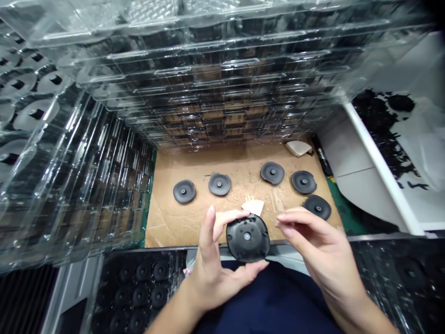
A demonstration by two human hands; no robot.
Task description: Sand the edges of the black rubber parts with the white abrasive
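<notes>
My left hand (222, 266) grips a rounded black plastic cover (248, 241) by its edges, thumb below and fingers above. The cover's inner face, with a pale centre spot and small holes near the rim, is turned toward me. Just right of it, apart from the cover, my right hand (316, 246) is closed in a pinch; whatever may be between its fingertips is hidden. Behind the held cover lies a white wedge-shaped piece (253, 207). Similar dark covers with a central stub, such as this cover (219, 184) and another cover (272, 173), lie on the cardboard (167, 227).
Tall stacks of clear plastic trays (222, 69) rise at the back and left. A white-walled bin (382, 162) with small black parts (378, 125) stands at right. Another white wedge (298, 148) lies at the back. A tray of black parts (139, 292) sits lower left.
</notes>
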